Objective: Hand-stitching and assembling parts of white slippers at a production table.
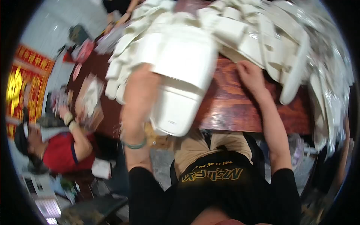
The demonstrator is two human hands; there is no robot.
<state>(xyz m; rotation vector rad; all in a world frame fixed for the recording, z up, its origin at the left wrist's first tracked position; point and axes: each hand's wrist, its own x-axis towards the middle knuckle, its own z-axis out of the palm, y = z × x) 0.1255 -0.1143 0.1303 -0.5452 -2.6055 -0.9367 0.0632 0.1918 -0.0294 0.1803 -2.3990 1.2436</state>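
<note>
My left hand (141, 88), blurred by motion, is closed on the side of a white slide sandal (183, 60). The sandal is raised near the front of the table, with its broad strap and heel end facing up. My right hand (250, 75) rests low over the wooden table with its fingers curled, beside the edge of the piled white slide sandals (232, 32). Its fingertips are partly hidden, and whether they pinch anything does not show. A green bangle (135, 145) circles my left wrist.
Glossy red-brown table (228, 97) in front of me. Clear plastic wrap (322, 41) covers sandals on the right. At the left, a person in a red shirt (67, 150) works beside a plastic bag (90, 99). Another person's arm (131, 7) shows at the far side.
</note>
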